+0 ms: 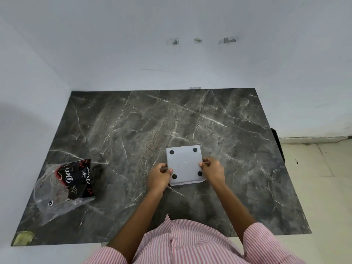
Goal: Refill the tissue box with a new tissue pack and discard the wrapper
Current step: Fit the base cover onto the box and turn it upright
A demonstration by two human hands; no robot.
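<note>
Fingers (202, 164) of both hands were clamped on the tissue box (184, 164), one hand per side. Left hand (159, 178) had its thumb hooked over the left edge, right hand (213, 169) pinched the right edge the same way. Box was flipped so its grey base faced up, four black round pads at the corners, sitting near the middle of the dark marble table (228, 130), a bit toward the person. Couldn't tell if it was resting on the table or lifted just off it. Way off to the left, well apart from the box, was the tissue pack (80, 180), black with white lettering, lying half in a crumpled clear plastic wrapper (51, 202). Pink-striped shirt (190, 244) showed at the bottom.
</note>
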